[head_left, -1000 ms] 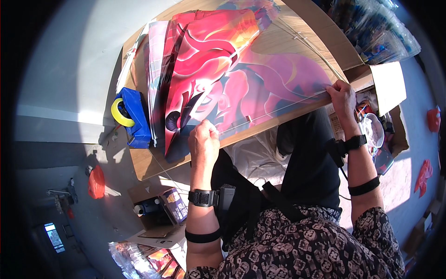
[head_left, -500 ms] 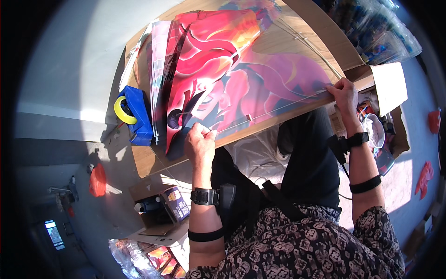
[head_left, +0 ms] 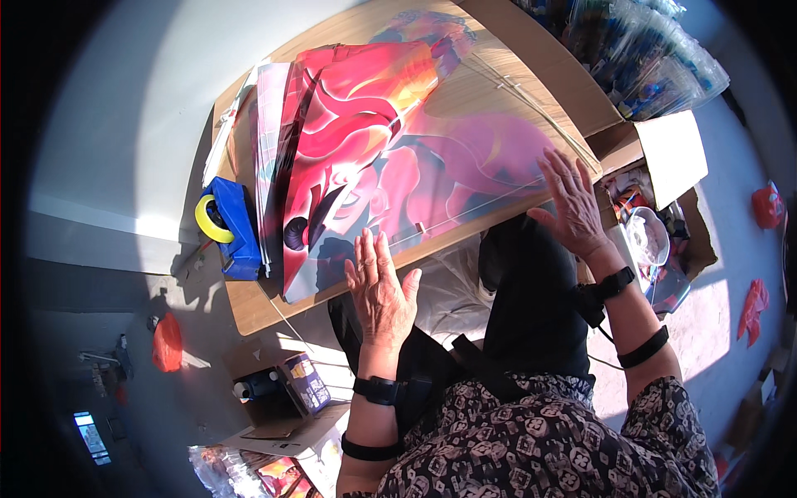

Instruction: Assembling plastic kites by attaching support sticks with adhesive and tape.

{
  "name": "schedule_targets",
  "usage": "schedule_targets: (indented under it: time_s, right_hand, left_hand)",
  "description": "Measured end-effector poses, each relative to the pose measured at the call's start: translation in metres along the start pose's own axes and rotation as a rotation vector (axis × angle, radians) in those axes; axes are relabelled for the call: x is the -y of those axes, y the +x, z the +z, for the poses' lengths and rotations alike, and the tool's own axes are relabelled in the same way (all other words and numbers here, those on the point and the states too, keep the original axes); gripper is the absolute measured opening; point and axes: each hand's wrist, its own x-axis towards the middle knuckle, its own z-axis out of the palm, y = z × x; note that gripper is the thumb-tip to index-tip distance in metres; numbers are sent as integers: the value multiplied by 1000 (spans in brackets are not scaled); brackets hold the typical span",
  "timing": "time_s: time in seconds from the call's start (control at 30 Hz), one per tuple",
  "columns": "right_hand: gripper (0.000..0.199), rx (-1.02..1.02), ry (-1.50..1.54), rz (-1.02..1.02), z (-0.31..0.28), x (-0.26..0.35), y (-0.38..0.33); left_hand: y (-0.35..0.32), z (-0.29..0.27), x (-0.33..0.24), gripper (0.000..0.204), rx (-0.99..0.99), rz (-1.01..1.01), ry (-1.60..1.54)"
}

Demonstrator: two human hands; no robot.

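Note:
A thin, see-through printed sheet [head_left: 490, 162] in pink and purple lies on the wooden table [head_left: 257, 311], a slim pale rod [head_left: 465, 217] running along its near edge. My left hand [head_left: 383, 299] is at that edge, palm down, fingers stretched and holding nothing. Over the sheet's right corner, my right hand [head_left: 574, 207] is open too, its fingers spread; whether it touches the sheet I cannot tell. Left of the sheet, brighter red printed sheets [head_left: 344, 108] lie in a stack and partly cover it.
A blue tape dispenser [head_left: 238, 241] with a yellow roll [head_left: 207, 220] stands at the table's left edge. Thin rods [head_left: 531, 100] lie at the far right. Beside the table are an open carton [head_left: 674, 158], bagged goods [head_left: 656, 62] and, lower left, another box [head_left: 305, 383].
Both hands have let go of the sheet's near edge and opened, fingers stretched out. The left has shifted slightly right, the right leftward. The whole view has shifted a little.

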Motion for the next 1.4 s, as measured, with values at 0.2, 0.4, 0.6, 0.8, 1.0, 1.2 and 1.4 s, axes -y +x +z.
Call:
schedule_targets:
  time_s: [0.2, 0.4, 0.6, 0.8, 1.0, 1.2, 1.4]
  right_hand:
    - [85, 209, 9, 62, 5, -10, -15]
    - [92, 132, -13, 187, 2, -26, -22]
    - [92, 115, 10, 299, 1, -32, -23]
    - [51, -115, 263, 36, -5, 38, -10]
    - [22, -97, 479, -129, 28, 103, 5]
    - [21, -124, 547, -111, 56, 123, 15]
    - [20, -126, 592, -71, 57, 120, 12]
  left_hand:
    - [-5, 9, 4, 73, 98, -64, 107]
    - [-17, 4, 13, 76, 41, -120, 198]
    - [-31, -3, 32, 73, 18, -163, 167]
    - [-44, -38, 64, 37, -234, -191, -125]
    - [-21, -76, 147, 4, -619, -355, -350]
    - [14, -118, 216, 17, -680, -809, -682]
    - [32, -131, 216, 14, -311, -925, -912]
